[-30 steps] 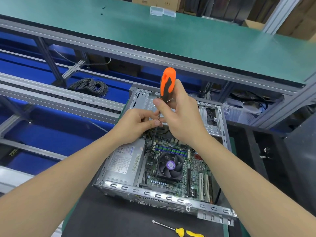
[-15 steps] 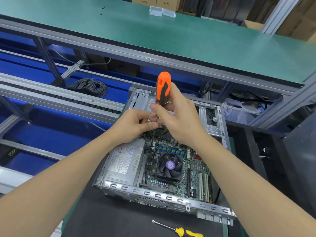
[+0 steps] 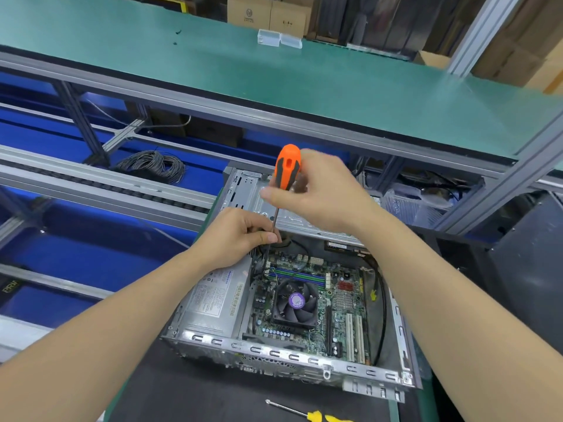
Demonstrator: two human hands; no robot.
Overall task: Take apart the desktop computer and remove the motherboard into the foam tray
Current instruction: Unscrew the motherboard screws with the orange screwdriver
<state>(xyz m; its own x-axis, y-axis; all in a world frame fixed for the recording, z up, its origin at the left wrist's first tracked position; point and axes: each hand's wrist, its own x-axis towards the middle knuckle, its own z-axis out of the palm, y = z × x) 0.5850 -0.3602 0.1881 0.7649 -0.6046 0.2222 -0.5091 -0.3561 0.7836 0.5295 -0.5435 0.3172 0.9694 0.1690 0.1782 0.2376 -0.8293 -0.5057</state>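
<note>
We see an open grey metal computer case (image 3: 286, 350) holding a green motherboard (image 3: 344, 318) and a silver power supply (image 3: 213, 300), its label unreadable. The right hand (image 3: 323, 196) grips an orange-handled screwdriver (image 3: 286, 166); the left hand (image 3: 237, 236) pinches its shaft.

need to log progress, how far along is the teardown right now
Done: the case is open, cover off. In hand: the right hand grips the orange screwdriver, the left hand pinches its shaft at the board's far edge. Left: the motherboard sits in the case; no foam tray in view.
</note>
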